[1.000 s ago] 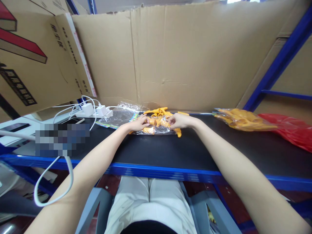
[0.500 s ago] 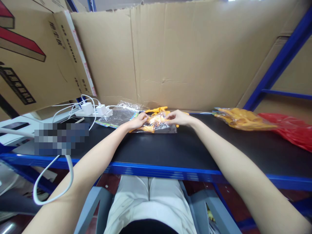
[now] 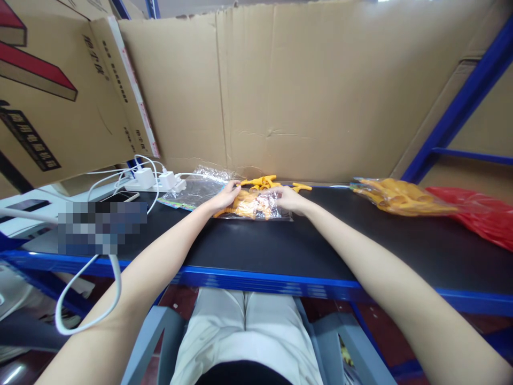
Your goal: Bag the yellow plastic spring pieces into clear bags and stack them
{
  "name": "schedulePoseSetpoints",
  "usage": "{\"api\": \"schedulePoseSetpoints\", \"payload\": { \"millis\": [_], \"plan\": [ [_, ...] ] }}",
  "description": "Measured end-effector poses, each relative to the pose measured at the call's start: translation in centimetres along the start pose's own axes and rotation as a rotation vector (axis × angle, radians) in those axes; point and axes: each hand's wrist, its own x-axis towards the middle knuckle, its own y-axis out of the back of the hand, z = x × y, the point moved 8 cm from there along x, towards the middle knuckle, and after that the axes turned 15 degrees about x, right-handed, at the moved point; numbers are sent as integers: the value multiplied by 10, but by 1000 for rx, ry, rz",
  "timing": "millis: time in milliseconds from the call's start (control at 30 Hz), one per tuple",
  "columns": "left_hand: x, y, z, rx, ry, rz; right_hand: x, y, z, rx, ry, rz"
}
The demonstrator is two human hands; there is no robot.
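The left hand (image 3: 225, 196) and the right hand (image 3: 287, 198) each hold one end of the clear bag (image 3: 256, 206). Between them, the bag is full of orange pieces. Loose orange clips (image 3: 262, 182) lie just behind the hands.

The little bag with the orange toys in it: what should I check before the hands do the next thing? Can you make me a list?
1. Both hands on the bag: ok. The left hand and right hand touch the clear bag at its two ends.
2. Bag resting flat on the black table: ok.
3. All orange pieces inside: not ok. Some loose orange pieces lie behind the bag.
4. Bag closed: cannot tell.
5. White cables away from the bag: ok, they lie to the left.
6. Big bag of orange pieces out of the way: ok, far right.
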Motion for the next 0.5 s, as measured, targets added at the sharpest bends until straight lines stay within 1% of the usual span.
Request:
{"api": "schedulePoseSetpoints", "payload": {
  "millis": [67,133,200,267,333,367,500],
  "plan": [
    [0,2,-1,12,16,14,1,9,2,-125,-24,45],
    [1,3,-4,7,49,24,1,17,3,-334,-44,83],
    [1,3,-8,-10,100,25,0,18,5,-482,-99,59],
    [0,2,-13,-38,149,9,-3,12,12,-468,-188,-52],
    [-1,-1,-14,-92,165,-23,-8,1,16,-361,-253,-179],
    [-1,-2,-14,-117,164,-36,-10,-3,16,-308,-264,-215],
    [-1,-2,-16,-141,166,-35,-16,-7,9,-189,-249,-252]
  ]
}}
